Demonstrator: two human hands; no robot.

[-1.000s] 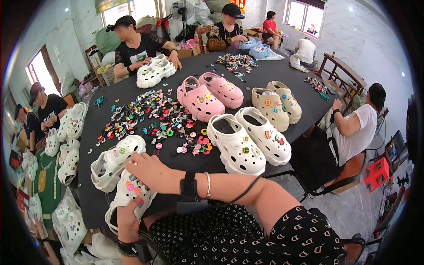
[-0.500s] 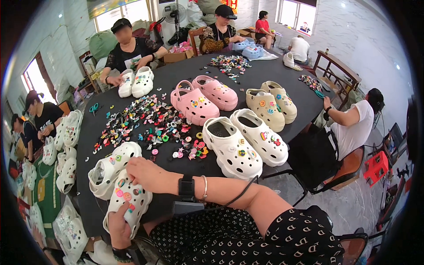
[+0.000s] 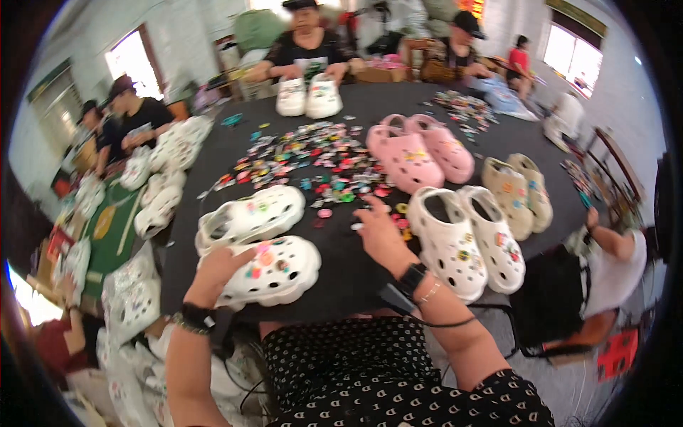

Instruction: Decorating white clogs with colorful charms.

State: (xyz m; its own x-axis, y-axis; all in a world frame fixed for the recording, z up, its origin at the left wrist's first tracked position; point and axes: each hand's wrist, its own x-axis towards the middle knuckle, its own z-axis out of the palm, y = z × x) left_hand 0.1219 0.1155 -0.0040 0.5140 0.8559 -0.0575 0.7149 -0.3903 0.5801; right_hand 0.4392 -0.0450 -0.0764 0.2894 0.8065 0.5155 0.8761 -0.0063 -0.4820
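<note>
My left hand [image 3: 219,276] grips the heel end of a white clog [image 3: 295,267] lying at the table's near left, with pink, orange and other small charms on its upper. Its white mate [image 3: 274,212] lies just beyond it, also carrying charms. My right hand [image 3: 384,235] hovers at the near edge of a heap of colourful shoe charms [image 3: 309,153]. Its fingers are bent and apart, slightly blurred, and I make out nothing held in them. Right of that hand stands a pair of decorated white clogs [image 3: 455,256].
Pink clogs [image 3: 420,160] and beige clogs [image 3: 514,203] stand on the black table [image 3: 341,285] to the right. Across it, a person [image 3: 307,53] handles white clogs [image 3: 321,98]. More white clogs [image 3: 160,199] crowd a green table at left. A person sits close at right.
My right hand has left the near white clog and moved right to the charm heap. The clog, in my left hand, now lies more sideways. The whole view has swung left.
</note>
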